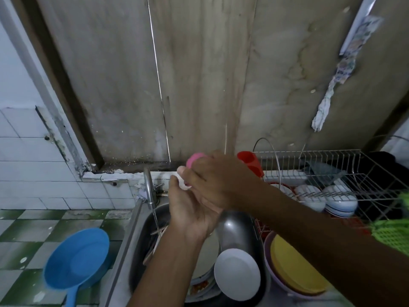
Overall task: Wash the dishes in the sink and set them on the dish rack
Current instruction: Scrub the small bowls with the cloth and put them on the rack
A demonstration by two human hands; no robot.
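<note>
White tiles line the wall at far left, and a green-and-white chequered floor lies below them, where a blue dipper (77, 260) rests by the counter edge. Behind the counter rise stained grey panels. A steel tap (148, 185) runs a thin stream into the sink (141, 240), which holds some wooden sticks (157, 234) at its left side.

Above the basin my left hand (190, 209) is cupped palm up under my right, its fingertips touching a small white piece (182, 181); whether it truly grips that piece I cannot tell. My right hand (217, 182) comes in from the right and is curled round a pink thing (193, 158), which is too blurred to name.

Below my hands, still in the sink, sit a steel bowl (234, 227) and, nearer, a white plate (236, 273) lying over dirty dishes.

To the right a red cup (250, 161) hangs at the far left corner of the wire dish rack (332, 165), where stacked white bowls (338, 200) stand. Nearer, a yellow plate (294, 269) lies in a purple bowl (272, 275), just beside the sink. A green mesh basket (391, 233) shows at the right edge.
</note>
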